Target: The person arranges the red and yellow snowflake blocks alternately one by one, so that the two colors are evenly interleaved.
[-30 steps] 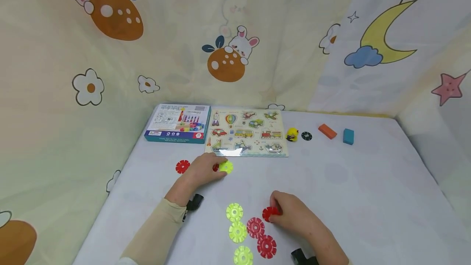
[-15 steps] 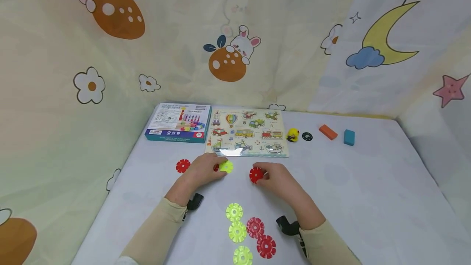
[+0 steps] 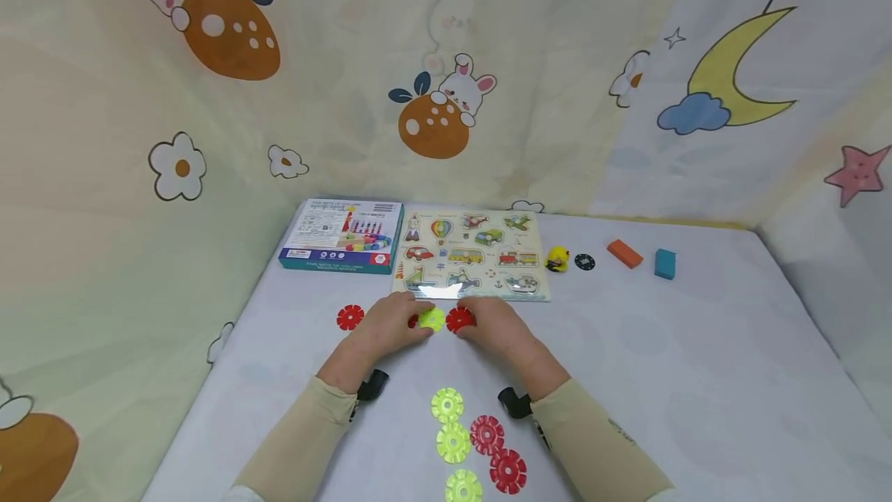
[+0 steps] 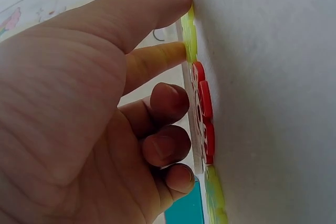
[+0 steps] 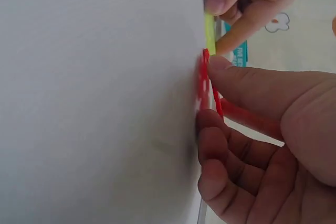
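Note:
A row of notched plastic flower discs lies below the puzzle board. My left hand (image 3: 386,325) pinches a yellow-green disc (image 3: 433,320) between thumb and index finger, its other fingers loosely curled. Just right of it, my right hand (image 3: 500,325) grips a red disc (image 3: 458,321) by its edges. This red disc sits tilted, its near edge close against the yellow-green one in the right wrist view. Under my left hand, the left wrist view shows another red disc (image 4: 207,106) and a yellow-green disc (image 4: 214,195). One more red disc (image 3: 351,317) shows at the row's left end.
Nearer me lie loose yellow-green discs (image 3: 454,442) and red discs (image 3: 508,471). A picture puzzle board (image 3: 474,250) and a boxed set (image 3: 340,238) stand behind. To the right are a yellow duck (image 3: 557,259), a black round chip (image 3: 584,262), an orange block (image 3: 625,253) and a blue block (image 3: 665,263).
My right hand has carried the red disc from beside the loose discs up and left to the row's right end. My left hand has stayed on the yellow-green disc.

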A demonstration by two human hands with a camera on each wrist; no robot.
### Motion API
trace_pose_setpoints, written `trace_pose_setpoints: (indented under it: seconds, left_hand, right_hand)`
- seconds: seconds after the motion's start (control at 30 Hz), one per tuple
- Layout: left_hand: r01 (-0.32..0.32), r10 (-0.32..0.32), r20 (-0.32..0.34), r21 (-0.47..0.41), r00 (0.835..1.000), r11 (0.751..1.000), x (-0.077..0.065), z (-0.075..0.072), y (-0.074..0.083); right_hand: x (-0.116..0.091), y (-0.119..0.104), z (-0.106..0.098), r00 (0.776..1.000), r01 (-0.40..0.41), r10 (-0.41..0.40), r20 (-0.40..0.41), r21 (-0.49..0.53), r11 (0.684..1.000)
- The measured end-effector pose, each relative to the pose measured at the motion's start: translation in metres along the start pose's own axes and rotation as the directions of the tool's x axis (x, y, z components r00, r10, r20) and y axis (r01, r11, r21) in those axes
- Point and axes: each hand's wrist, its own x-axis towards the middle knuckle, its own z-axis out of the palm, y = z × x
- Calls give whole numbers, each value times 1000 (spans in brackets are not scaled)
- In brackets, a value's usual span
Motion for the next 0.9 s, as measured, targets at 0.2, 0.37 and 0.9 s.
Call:
trace_pose_setpoints:
  seconds: [0.2, 0.37, 0.9]
  left_hand:
    - [-9, 9, 1, 15, 1000, 1000, 1, 0, 0]
    - [-27, 28, -25, 41, 999, 999, 6, 1, 1]
    - [-160, 158, 58, 43, 986, 986, 29, 4, 39]
  right_hand:
    - [1, 5, 3, 999, -44, 44, 6, 43, 998]
    - [3, 10, 2, 997, -80, 79, 7, 123, 989]
    - [-10, 24, -10, 995, -72, 41, 96, 341, 937]
